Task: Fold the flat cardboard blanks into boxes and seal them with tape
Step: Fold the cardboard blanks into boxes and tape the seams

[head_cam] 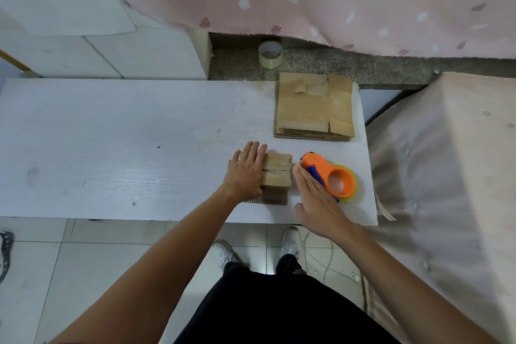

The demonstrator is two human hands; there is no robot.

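Dark trousers (279,301) nearest. Left hand (248,167) flat, fingers straight, pressing small folded box (277,173) near worktop (111,134) front edge. Right hand (315,198) open, touching orange tape dispenser (335,179). Flat blanks (314,105) stacked at far right corner. Probably light, stiff, crushable: grip side walls.

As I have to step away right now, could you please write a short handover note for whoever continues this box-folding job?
Left hand: open, flat on the small folded box, pressing its top flaps down near the front edge of the table.
Right hand: open, fingers straight, at the orange tape dispenser just right of the box; not gripping it.
Stack of flat blanks: far right corner of the table. Spare tape roll: on the ledge behind.
Done: one box folded; I cannot tell whether any tape is on it.
Left: take the dispenser, tape the seam, then fold and seal the remaining blanks.
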